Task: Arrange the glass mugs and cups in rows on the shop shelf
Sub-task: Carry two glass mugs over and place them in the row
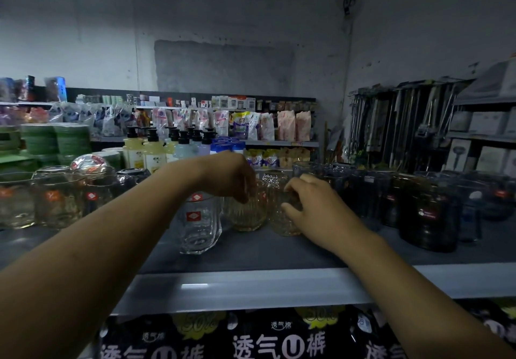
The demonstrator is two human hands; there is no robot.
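Observation:
Two ribbed, amber-tinted glass cups stand side by side on the grey shelf (251, 252). My left hand (230, 175) comes down from above and grips the rim of the left cup (247, 213). My right hand (312, 205) holds the right cup (282, 219) at its rim and side, thumb in front. A clear mug (198, 226) with a red label stands just left of them. Another patterned cup (275, 178) stands behind. Clear mugs (60, 199) fill the shelf's left, dark smoked mugs (430, 213) its right.
Pump bottles (153, 149) and green stacked plates (55, 138) stand behind the glassware. Further shelves hold bagged goods (243, 125). Hanging utensils (405, 124) and boxes are at the right. Dark packages with white lettering (279, 342) sit below the shelf's front edge.

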